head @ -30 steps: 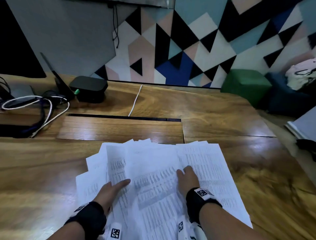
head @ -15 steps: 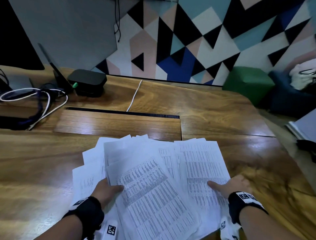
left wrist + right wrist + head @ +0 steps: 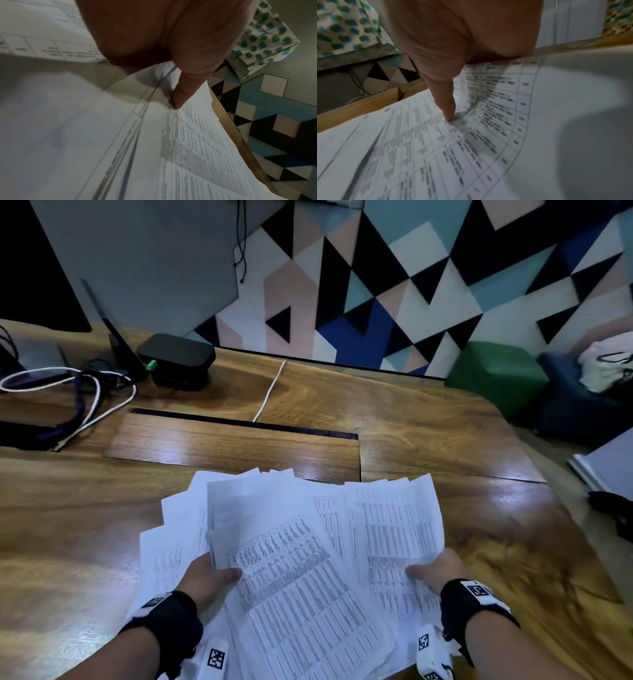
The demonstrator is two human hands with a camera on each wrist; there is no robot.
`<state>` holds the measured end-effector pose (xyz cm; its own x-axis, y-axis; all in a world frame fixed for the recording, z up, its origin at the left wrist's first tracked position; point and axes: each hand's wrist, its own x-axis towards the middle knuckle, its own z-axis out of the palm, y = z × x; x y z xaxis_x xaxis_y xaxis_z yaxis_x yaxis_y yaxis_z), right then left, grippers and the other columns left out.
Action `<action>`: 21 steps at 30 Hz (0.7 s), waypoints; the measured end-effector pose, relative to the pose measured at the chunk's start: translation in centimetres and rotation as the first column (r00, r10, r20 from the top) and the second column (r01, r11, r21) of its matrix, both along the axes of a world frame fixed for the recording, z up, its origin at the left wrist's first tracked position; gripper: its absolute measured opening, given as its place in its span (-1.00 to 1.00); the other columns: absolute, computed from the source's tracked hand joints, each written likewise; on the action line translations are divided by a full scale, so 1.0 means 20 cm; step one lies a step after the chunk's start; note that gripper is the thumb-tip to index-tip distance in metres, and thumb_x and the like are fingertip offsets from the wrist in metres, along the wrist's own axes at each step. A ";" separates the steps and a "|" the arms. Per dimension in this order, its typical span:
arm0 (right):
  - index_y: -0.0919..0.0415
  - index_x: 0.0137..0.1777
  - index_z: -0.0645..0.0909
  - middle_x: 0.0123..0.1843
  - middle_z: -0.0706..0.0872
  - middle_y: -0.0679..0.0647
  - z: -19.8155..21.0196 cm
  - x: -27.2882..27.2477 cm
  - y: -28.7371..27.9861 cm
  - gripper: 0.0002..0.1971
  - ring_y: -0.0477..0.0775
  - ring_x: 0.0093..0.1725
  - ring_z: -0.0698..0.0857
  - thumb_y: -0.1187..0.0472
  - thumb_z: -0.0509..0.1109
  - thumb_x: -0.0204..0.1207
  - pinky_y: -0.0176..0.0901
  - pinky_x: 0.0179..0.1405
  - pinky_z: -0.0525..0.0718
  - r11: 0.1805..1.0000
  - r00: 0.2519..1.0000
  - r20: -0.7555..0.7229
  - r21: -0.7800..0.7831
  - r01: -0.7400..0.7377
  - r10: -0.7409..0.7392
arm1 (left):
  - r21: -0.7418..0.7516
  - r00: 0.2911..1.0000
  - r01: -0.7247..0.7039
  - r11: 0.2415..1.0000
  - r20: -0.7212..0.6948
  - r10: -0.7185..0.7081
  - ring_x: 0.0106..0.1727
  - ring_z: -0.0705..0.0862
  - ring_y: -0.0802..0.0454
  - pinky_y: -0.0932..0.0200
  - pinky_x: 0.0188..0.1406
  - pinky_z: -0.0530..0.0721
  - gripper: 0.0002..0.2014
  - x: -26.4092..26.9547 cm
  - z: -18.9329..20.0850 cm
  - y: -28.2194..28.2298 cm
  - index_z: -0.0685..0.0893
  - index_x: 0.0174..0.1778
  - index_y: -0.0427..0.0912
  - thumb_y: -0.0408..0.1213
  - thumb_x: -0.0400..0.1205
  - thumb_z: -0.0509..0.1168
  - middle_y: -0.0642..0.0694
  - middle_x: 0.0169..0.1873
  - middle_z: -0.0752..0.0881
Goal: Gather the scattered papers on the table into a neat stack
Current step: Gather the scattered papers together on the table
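A loose fan of white printed papers (image 3: 308,542) lies on the wooden table (image 3: 428,419) near its front edge. My left hand (image 3: 219,571) grips the pile's left side, thumb on the top sheet and fingers hidden beneath it. My right hand (image 3: 428,570) pinches the right-hand sheets the same way at their right edge. In the left wrist view the thumb (image 3: 185,86) presses on the papers (image 3: 197,148). The right wrist view shows the other thumb (image 3: 447,102) on curved, lifted papers (image 3: 471,148).
At the back left stand a black box (image 3: 176,361) and tangled cables (image 3: 85,392). A white cable (image 3: 270,392) runs into a dark slot (image 3: 239,422) across the table. A green stool (image 3: 496,374) stands beyond the table's right corner.
My right hand left the middle of the pile, went to its right edge, took hold there and has drawn slightly inward. My left hand stayed on the left side.
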<state>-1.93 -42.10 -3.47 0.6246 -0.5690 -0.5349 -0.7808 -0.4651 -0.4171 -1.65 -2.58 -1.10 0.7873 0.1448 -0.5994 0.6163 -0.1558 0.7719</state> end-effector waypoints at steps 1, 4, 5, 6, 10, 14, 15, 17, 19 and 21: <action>0.29 0.13 0.62 -0.05 0.78 0.17 -0.01 0.00 0.01 -0.46 0.18 -0.17 0.75 0.18 0.70 0.17 -0.09 -0.24 0.73 1.000 1.000 0.011 0.004 0.018 -0.019 | 0.004 1.000 0.005 1.000 -0.002 -0.005 -0.27 0.73 -0.06 0.22 -0.40 0.60 -0.80 0.00 0.00 0.00 0.67 0.07 -0.40 -0.60 0.55 0.38 -0.26 -0.14 0.78; 0.24 0.11 0.56 -0.02 0.72 0.17 -0.11 0.00 0.03 -0.23 0.22 -0.12 0.72 -0.13 0.74 -0.04 0.05 -0.10 0.79 0.998 0.999 -0.021 -0.065 0.028 -0.029 | 0.015 1.000 0.010 1.000 -0.005 -0.010 -0.24 0.75 -0.05 0.23 -0.39 0.62 -0.79 0.00 -0.03 0.02 0.69 0.09 -0.38 -0.57 0.54 0.40 -0.23 -0.13 0.80; 0.20 0.11 0.56 0.03 0.70 0.17 -0.12 0.00 0.04 -0.13 0.24 -0.07 0.71 -0.27 0.69 -0.16 0.08 -0.07 0.79 0.993 0.999 -0.052 -0.116 -0.003 -0.003 | 0.021 1.000 0.012 1.000 -0.005 -0.012 -0.23 0.75 -0.05 0.23 -0.39 0.62 -0.79 0.01 -0.03 0.03 0.69 0.08 -0.37 -0.56 0.53 0.41 -0.23 -0.13 0.80; 0.17 0.11 0.56 0.09 0.67 0.18 -0.15 0.00 0.03 -0.07 0.25 -0.01 0.70 -0.36 0.65 -0.24 0.10 -0.05 0.78 0.986 0.997 -0.072 -0.163 -0.020 0.008 | 0.023 1.000 0.016 1.000 -0.003 -0.016 -0.23 0.76 -0.05 0.24 -0.38 0.61 -0.79 0.01 -0.04 0.03 0.70 0.08 -0.37 -0.56 0.53 0.41 -0.24 -0.11 0.80; 0.16 0.04 0.57 0.09 0.68 0.12 -0.08 -0.01 0.05 -0.21 0.21 0.04 0.68 -0.36 0.65 -0.06 -0.04 -0.06 0.70 0.965 0.989 -0.119 -0.237 -0.113 0.086 | 0.033 1.000 0.024 0.999 0.017 -0.025 -0.25 0.73 0.02 0.29 -0.41 0.59 -0.81 0.00 -0.04 0.02 0.68 0.04 -0.33 -0.58 0.54 0.40 -0.17 -0.17 0.79; 0.20 0.11 0.56 -0.07 0.71 0.08 -0.02 0.01 0.05 -0.42 0.18 -0.15 0.70 -0.08 0.69 0.23 -0.16 -0.34 0.58 0.979 0.988 -0.103 -0.160 -0.127 0.112 | 0.051 0.998 0.033 0.998 0.049 -0.036 -0.26 0.71 0.06 0.29 -0.37 0.58 -0.82 0.00 -0.04 0.01 0.66 -0.03 -0.26 -0.59 0.55 0.37 -0.08 -0.24 0.75; 0.22 0.14 0.54 -0.04 0.72 0.11 -0.03 0.01 0.04 -0.39 0.20 -0.13 0.71 -0.05 0.70 0.22 -0.14 -0.32 0.59 0.982 0.991 -0.091 -0.151 -0.111 0.098 | 0.052 0.998 0.033 0.998 0.049 -0.036 -0.25 0.71 0.05 0.28 -0.34 0.58 -0.82 0.00 -0.04 0.01 0.66 -0.03 -0.26 -0.59 0.54 0.37 -0.06 -0.25 0.74; 0.31 0.20 0.46 0.02 0.68 0.18 -0.03 0.00 0.04 -0.30 0.28 -0.03 0.71 0.04 0.74 0.19 -0.05 -0.20 0.63 0.991 0.999 -0.042 -0.131 -0.037 0.032 | 0.068 0.997 0.051 0.996 0.051 -0.054 -0.22 0.72 0.02 0.24 -0.27 0.60 -0.82 0.00 -0.05 0.02 0.67 0.00 -0.26 -0.56 0.54 0.39 0.00 -0.25 0.74; 0.36 0.23 0.38 0.02 0.60 0.21 -0.03 -0.01 0.04 -0.24 0.35 0.11 0.70 0.11 0.76 0.19 0.05 -0.10 0.65 0.995 0.999 0.004 -0.090 0.033 -0.033 | 0.074 0.996 0.057 0.996 0.059 -0.061 -0.21 0.72 0.04 0.27 -0.31 0.58 -0.81 0.00 -0.05 0.02 0.66 0.00 -0.24 -0.56 0.54 0.39 0.02 -0.25 0.73; 0.38 0.21 0.41 0.04 0.65 0.21 -0.03 -0.02 0.04 -0.24 0.35 0.09 0.72 0.09 0.77 0.16 0.07 -0.06 0.71 0.997 0.998 0.022 -0.055 0.054 -0.052 | 0.079 0.996 0.060 0.995 0.065 -0.065 -0.17 0.74 0.03 0.32 -0.35 0.56 -0.81 -0.01 -0.05 0.02 0.66 0.01 -0.23 -0.55 0.55 0.38 0.03 -0.24 0.73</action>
